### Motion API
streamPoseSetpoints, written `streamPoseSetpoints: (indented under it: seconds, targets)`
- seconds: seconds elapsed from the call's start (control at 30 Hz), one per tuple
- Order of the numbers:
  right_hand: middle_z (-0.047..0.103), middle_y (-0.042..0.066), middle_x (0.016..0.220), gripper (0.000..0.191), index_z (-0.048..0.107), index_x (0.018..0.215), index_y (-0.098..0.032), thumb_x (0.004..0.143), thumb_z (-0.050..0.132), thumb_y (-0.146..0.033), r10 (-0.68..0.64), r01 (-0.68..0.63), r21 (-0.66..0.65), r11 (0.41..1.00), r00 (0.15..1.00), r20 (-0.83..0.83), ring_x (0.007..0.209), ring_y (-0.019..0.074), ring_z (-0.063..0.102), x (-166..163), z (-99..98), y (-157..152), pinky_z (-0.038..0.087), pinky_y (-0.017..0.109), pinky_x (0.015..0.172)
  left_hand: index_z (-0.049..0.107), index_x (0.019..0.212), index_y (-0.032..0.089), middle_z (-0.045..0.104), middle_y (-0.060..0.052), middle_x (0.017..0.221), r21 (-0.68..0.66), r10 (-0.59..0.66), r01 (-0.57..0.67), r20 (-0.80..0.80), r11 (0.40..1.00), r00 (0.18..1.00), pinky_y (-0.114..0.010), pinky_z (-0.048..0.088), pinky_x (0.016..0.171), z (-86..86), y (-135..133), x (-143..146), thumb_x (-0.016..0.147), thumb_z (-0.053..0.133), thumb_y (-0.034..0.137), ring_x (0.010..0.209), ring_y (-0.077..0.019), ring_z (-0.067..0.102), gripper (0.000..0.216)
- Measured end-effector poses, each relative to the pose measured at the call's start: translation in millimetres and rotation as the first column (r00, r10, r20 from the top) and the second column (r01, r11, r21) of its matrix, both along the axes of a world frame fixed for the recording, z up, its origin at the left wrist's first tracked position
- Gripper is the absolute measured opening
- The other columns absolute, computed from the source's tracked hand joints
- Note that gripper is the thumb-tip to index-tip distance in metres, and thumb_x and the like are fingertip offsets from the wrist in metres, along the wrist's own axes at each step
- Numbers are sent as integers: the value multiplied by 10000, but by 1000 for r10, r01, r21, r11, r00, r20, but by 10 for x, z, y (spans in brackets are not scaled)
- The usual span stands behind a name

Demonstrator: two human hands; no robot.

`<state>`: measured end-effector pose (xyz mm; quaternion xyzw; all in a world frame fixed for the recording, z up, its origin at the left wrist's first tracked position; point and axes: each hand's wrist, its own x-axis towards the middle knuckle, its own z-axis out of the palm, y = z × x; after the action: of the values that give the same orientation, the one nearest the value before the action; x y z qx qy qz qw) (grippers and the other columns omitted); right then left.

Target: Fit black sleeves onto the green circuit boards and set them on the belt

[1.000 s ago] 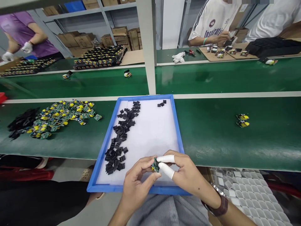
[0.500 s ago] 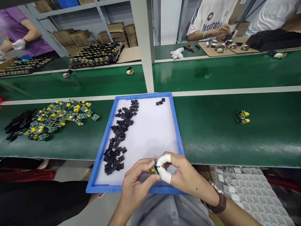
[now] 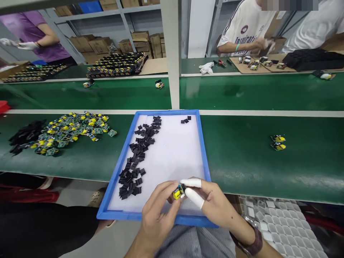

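Over the near end of the blue-rimmed tray (image 3: pixel 116 178), my left hand (image 3: pixel 160 206) pinches a small circuit board (image 3: pixel 177 194) with a yellow component facing up. My right hand (image 3: pixel 212 200) wears white finger cots on its thumb and forefinger. Those two fingertips close on a small black plastic piece (image 3: pixel 183 187) at the board's right side; how far it is seated on the board is hidden. Many like black pieces (image 3: pixel 139 144) lie along the tray's left side, and several (image 3: pixel 186 119) at its far right corner.
Left of the tray are a heap of circuit boards (image 3: pixel 72 129) and a dark pile (image 3: pixel 27 136). Two boards (image 3: pixel 278 142) lie on the green bench at right. Co-workers (image 3: pixel 48 39) work beyond the belt (image 3: pixel 129 94). Clear plastic trays (image 3: pixel 290 222) sit below, right.
The board has turned in my fingers, so its yellow component and the black piece now show. My right thumb and forefinger have shifted along its right side. The view has tilted slightly.
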<state>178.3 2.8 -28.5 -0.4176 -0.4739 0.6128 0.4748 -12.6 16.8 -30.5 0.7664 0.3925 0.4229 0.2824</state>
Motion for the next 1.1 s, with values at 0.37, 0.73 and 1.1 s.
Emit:
streamPoseSetpoints:
  seconds: [0.37, 0.73, 1.1]
  targets:
    - [657, 20, 966, 234, 727, 1192, -271, 959, 707, -265, -24, 0, 112, 994, 977, 211, 876, 175, 615, -2, -27, -70, 516, 283, 807, 641, 1302, 155, 684, -117, 1124, 205, 10, -23, 64, 978, 998, -404, 592, 841, -39, -7, 33, 788, 689, -106, 1035, -241, 652, 578]
    - [677, 40, 1060, 228, 712, 1213, -286, 992, 664, -252, 1, -35, 180, 983, 983, 184, 921, 179, 637, 13, -22, -7, 518, 294, 841, 654, 1272, 120, 682, -115, 1083, 226, 51, -71, 93, 971, 994, -406, 597, 823, -35, -31, 38, 785, 705, -109, 1014, -235, 649, 541]
    - [700, 67, 1089, 235, 718, 1214, -261, 1019, 588, -244, -3, -46, 179, 983, 964, 265, 971, 215, 665, -80, 42, -30, 534, 328, 878, 633, 1301, 176, 673, -103, 1107, 157, 82, -90, 54, 983, 995, -392, 600, 856, -52, -26, 47, 832, 671, -63, 1039, -230, 658, 528]
